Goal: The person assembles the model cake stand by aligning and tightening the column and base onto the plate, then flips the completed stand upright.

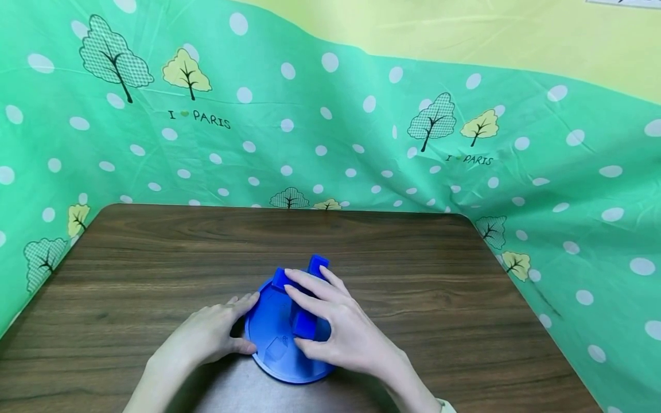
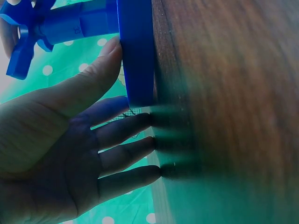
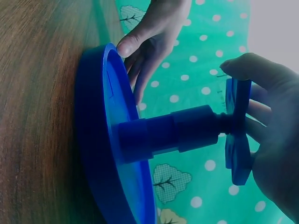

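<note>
The left hand is spread, the right hand curved.

In front of me a brown table is standing, with dark lines running across its top. On it, a round blue base is lying flat, close to me.

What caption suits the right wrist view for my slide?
Right grip on the pronged blue head, left grip touching the round blue base on a wooden table.
</note>
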`<control>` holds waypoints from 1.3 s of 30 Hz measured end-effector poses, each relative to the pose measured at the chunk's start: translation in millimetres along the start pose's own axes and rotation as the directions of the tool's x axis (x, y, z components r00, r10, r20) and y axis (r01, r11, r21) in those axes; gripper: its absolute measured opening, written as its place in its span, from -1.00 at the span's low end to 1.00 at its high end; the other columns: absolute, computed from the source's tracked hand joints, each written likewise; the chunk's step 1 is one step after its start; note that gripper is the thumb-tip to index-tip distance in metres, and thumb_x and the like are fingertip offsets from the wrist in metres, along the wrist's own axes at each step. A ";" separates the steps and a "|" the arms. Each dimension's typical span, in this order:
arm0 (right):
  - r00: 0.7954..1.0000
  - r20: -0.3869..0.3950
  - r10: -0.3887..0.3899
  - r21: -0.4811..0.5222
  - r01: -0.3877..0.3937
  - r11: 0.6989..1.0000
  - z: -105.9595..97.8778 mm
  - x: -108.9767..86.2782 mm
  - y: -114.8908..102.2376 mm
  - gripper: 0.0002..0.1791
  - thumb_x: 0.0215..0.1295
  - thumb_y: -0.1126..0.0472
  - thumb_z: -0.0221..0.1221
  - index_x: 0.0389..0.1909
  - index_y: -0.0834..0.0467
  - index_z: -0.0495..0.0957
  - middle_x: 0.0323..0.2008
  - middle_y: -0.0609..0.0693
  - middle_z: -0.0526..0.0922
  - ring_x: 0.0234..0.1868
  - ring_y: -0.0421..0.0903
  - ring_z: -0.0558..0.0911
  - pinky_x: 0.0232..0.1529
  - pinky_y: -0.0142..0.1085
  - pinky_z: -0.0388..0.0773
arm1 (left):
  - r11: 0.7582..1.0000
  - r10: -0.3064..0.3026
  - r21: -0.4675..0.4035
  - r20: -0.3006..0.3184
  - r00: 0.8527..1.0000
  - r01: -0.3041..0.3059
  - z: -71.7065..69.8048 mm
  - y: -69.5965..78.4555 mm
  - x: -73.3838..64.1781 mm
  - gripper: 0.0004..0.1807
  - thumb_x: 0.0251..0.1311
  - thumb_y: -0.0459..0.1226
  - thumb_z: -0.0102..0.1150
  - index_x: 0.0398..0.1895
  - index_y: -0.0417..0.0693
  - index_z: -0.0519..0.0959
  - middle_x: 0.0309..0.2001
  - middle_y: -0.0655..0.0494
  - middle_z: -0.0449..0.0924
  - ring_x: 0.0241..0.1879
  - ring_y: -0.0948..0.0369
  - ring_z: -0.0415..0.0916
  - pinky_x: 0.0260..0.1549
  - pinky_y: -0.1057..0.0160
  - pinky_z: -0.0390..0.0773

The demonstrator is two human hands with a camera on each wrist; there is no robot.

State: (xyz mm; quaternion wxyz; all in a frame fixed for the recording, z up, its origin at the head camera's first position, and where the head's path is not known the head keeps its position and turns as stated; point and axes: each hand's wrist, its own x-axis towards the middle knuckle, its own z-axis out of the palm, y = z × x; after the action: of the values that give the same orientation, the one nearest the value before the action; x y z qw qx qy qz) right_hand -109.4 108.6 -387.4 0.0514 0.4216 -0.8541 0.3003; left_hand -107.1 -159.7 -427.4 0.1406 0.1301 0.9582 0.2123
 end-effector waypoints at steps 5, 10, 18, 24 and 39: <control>0.999 0.002 -0.042 -0.051 0.042 0.998 -0.1 0.1 0.2 -0.20 0.15 0.14 0.49 0.45 0.08 0.45 0.56 -0.17 0.31 0.62 -0.18 0.25 0.66 0.17 -0.01 | 1.000 0.004 -0.003 -0.004 1.000 -0.004 0.8 -0.5 0.0 0.04 -0.04 0.17 0.54 0.53 0.06 0.36 0.41 -0.35 0.44 0.35 -0.37 0.44 0.22 -0.46 0.43; 0.999 -0.007 -0.052 -0.069 0.052 0.996 -1.5 -0.8 -0.8 -0.25 0.20 0.10 0.46 0.43 0.07 0.47 0.52 -0.17 0.39 0.61 -0.19 0.27 0.65 0.17 0.01 | 1.000 0.008 -0.004 -0.009 1.000 -0.008 1.3 -0.8 -0.2 0.04 -0.04 0.17 0.54 0.53 0.06 0.36 0.41 -0.33 0.45 0.35 -0.35 0.44 0.21 -0.46 0.44; 0.995 0.013 -0.094 -0.154 0.095 0.984 -0.9 -1.6 -0.3 -0.37 0.31 -0.05 0.39 0.37 0.04 0.54 0.48 -0.13 0.46 0.59 -0.14 0.31 0.61 0.22 0.08 | 1.000 0.017 0.000 -0.019 1.000 -0.017 1.5 -1.0 -1.0 0.04 -0.04 0.19 0.53 0.52 0.06 0.37 0.41 -0.30 0.46 0.35 -0.33 0.46 0.20 -0.46 0.45; 0.997 -0.003 -0.081 -0.159 0.079 0.984 -1.6 -3.1 0.9 -0.40 0.41 -0.16 0.26 0.39 -0.03 0.52 0.51 -0.10 0.42 0.60 -0.06 0.31 0.58 0.24 0.14 | 1.000 0.021 -0.002 -0.022 1.000 -0.021 1.4 -0.7 -0.8 0.04 -0.04 0.18 0.54 0.52 0.05 0.37 0.41 -0.31 0.46 0.35 -0.32 0.46 0.21 -0.46 0.45; 0.993 0.010 0.118 -0.068 -0.117 0.991 -6.0 -3.9 5.4 -0.49 0.62 -0.05 0.00 0.50 -0.10 0.38 0.53 -0.21 0.37 0.66 -0.16 0.13 0.65 0.16 0.04 | 0.999 0.036 0.001 -0.038 0.999 -0.036 0.9 -0.2 -0.5 0.04 -0.07 0.16 0.56 0.51 0.03 0.39 0.40 -0.28 0.47 0.35 -0.32 0.46 0.21 -0.44 0.45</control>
State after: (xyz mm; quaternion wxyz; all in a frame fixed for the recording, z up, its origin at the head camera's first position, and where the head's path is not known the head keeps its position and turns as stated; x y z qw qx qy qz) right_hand -112.0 117.1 -386.4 0.0420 0.3708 -0.8873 0.2709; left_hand -106.4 -159.8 -428.2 0.1185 0.1434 0.9582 0.2172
